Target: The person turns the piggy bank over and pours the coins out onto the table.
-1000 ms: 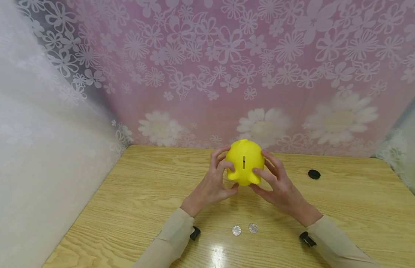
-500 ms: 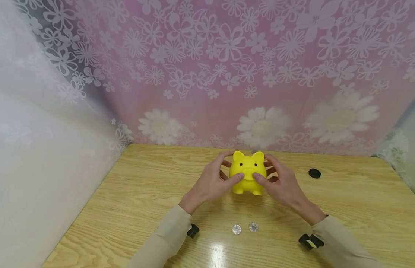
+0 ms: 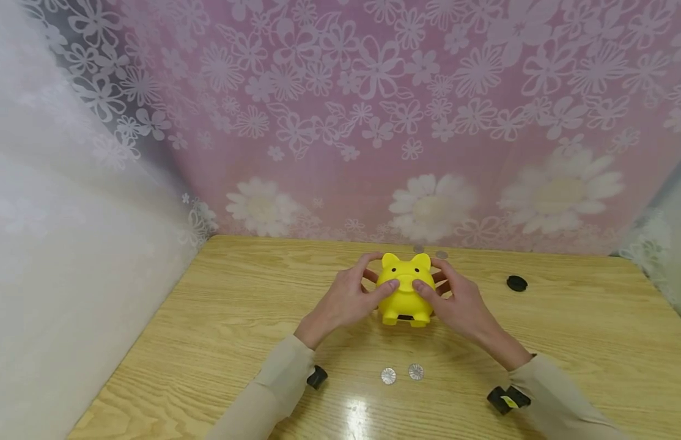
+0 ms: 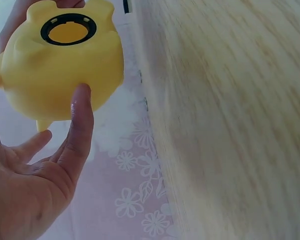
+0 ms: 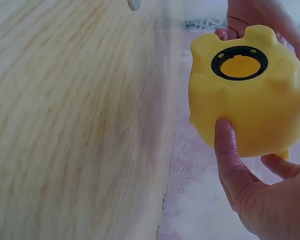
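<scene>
A yellow piggy bank [image 3: 405, 299] is held between both hands, its face toward the head camera. My left hand [image 3: 348, 296] grips its left side, thumb beside the snout and fingers wrapped behind. Mirroring that, my right hand [image 3: 460, 302] grips the other side with its thumb near the snout. In both wrist views the underside shows a round hole with a black ring [image 4: 44, 36], uncovered and yellow inside. Below the bank, nearer the person, two silver coins [image 3: 388, 376] lie side by side on the wooden table [image 3: 252, 287].
A round black cap [image 3: 516, 283] lies on the table at the right. Two more coins [image 3: 441, 255] lie by the table's back edge, behind the bank. A floral curtain [image 3: 329, 122] hangs behind the table, and pale cloth [image 3: 71, 256] stands to the left.
The piggy bank has turned from slot toward the camera to face toward the camera and come lower. Its underside opening now peeks out, and the back coins have come into view.
</scene>
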{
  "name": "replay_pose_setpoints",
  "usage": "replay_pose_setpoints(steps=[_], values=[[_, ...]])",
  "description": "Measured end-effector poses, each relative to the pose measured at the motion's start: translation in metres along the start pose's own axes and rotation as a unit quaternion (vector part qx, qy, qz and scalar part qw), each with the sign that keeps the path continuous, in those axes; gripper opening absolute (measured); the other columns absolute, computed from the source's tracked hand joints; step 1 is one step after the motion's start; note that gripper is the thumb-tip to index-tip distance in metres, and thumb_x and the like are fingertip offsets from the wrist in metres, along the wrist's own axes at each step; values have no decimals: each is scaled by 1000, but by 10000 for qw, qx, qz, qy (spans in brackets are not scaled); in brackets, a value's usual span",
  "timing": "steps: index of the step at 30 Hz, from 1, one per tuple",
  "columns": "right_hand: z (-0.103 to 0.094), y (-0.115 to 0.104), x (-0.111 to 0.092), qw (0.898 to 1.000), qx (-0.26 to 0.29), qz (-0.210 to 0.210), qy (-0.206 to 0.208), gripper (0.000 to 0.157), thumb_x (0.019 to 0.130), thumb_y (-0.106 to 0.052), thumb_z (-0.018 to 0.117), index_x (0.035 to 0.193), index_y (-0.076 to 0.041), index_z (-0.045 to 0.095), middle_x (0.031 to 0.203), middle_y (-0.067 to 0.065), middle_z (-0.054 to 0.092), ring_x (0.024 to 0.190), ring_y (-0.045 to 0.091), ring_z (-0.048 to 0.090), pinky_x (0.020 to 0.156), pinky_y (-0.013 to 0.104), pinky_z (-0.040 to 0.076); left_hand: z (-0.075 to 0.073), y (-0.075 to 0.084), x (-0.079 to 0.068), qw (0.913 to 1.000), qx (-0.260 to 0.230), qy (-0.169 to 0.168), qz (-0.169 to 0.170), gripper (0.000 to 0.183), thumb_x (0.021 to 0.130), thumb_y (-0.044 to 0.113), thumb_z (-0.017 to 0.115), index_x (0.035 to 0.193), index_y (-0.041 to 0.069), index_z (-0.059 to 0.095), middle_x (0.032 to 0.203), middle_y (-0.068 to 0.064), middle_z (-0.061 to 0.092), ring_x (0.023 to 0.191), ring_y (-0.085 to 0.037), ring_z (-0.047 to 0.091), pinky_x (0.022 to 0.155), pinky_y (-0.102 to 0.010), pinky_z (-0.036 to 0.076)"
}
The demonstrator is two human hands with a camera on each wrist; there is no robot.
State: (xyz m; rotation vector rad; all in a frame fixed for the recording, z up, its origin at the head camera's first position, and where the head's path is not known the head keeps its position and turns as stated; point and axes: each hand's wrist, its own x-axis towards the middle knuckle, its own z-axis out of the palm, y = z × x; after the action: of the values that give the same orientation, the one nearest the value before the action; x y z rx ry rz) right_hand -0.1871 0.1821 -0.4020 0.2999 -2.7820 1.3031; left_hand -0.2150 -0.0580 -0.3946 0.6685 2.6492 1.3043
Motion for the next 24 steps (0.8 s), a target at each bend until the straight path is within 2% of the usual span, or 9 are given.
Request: replay_pose_setpoints(steps=[6,12,16,18,20,21,22,23,24], values=[[0,1,1,9994,270,148,-177,67,103,-49,56,155,-11,38,122,24,63,90,25,66,64,33,61,-1,-1,0,9995,-167,-258,-48,71,98,67,51,157,32,34,130,-16,65,79,-18,75,69,-28,59],[0,1,1,9975,551,287,-329,66,103,-49,57,154,-12,39,126,26,62,89,23,68,64,35,62,1,-3,1,9922,-1042,-621,-272,72,98,63,57,158,34,29,132,-17,57,74,-32,75,63,-41,63],[-2,-2,1,9957,694,407,-454,72,101,-50,60,158,-13,34,139,28,55,102,32,67,71,39,64,1,-4,3,9901,-1218,-649,-239,72,98,57,60,159,36,27,139,-17,53,80,-29,75,68,-41,64],[-3,-2,1,9963,679,308,-430,75,100,-48,63,159,-14,32,147,26,49,114,39,64,77,42,64,2,-4,4,9921,-1143,-514,-87,72,98,52,63,158,35,27,145,-15,50,88,-28,75,72,-38,64],[-2,-2,-1,9963,805,-198,-234,76,98,-40,69,159,-14,33,154,22,43,126,42,57,84,44,63,1,-4,3,9934,-1070,-299,283,73,96,42,70,156,33,29,150,-11,44,104,-28,71,80,-35,63],[-1,-1,-2,9946,791,-677,-31,76,96,-35,73,157,-12,35,155,22,41,130,43,54,87,45,62,1,-4,3,9933,-971,-159,608,75,94,36,73,155,31,30,152,-10,40,113,-30,68,84,-35,63],[0,0,-2,9880,767,-1321,232,74,95,-32,75,155,-8,39,156,24,40,133,45,52,91,43,61,1,-4,2,9914,-820,8,1024,75,91,29,76,152,27,32,154,-11,36,122,-32,64,89,-35,62],[1,1,-1,9755,633,-2037,540,70,94,-30,76,151,-5,43,155,25,39,134,46,50,96,40,59,0,-3,1,9865,-638,183,1499,75,88,23,79,148,23,34,155,-11,32,129,-34,59,93,-35,60],[2,2,-1,9564,484,-2749,862,67,93,-29,76,146,-2,47,154,28,39,136,46,48,101,37,56,-1,-3,1,9780,-425,367,2008,74,85,16,80,144,20,35,155,-13,28,135,-36,53,98,-37,58]])
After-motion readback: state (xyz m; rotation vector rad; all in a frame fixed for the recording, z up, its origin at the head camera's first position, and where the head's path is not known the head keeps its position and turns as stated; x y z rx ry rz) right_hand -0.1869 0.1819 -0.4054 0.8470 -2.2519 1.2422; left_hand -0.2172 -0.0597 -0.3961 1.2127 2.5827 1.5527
